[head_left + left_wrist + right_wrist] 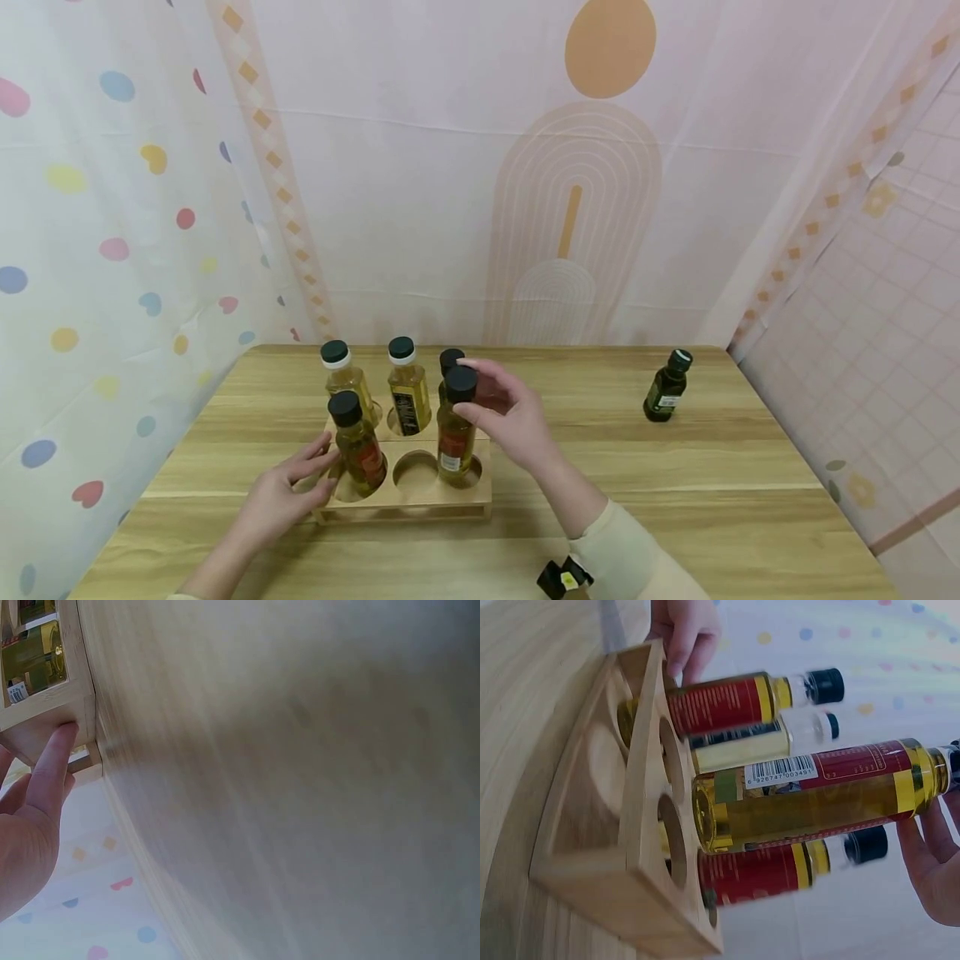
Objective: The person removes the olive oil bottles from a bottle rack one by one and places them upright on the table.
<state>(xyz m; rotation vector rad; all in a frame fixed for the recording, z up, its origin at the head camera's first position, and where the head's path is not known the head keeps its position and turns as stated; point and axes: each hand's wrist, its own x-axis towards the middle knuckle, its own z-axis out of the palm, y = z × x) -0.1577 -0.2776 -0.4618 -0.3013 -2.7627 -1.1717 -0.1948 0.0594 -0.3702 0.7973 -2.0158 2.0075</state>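
Observation:
My right hand (521, 421) pinches the black cap end of an oil bottle (817, 799) with a red label and barcode. Its base is right above a round hole at the front right of the two-tier wooden rack (412, 496). Fingers of my left hand (281, 496) touch the rack's left side, as the left wrist view also shows. Another red-labelled bottle (362, 454) stands in the front left hole. Behind stand two bottles with dark green caps, one at the left (348, 383), one in the middle (408, 400). A black-capped bottle (452, 360) at the back right is partly hidden.
A small dark green bottle (665, 387) stands apart on the wooden table (600, 492), toward the right. Patterned curtains (420, 183) hang behind the table and at both sides. A small black device (562, 577) shows at the right sleeve.

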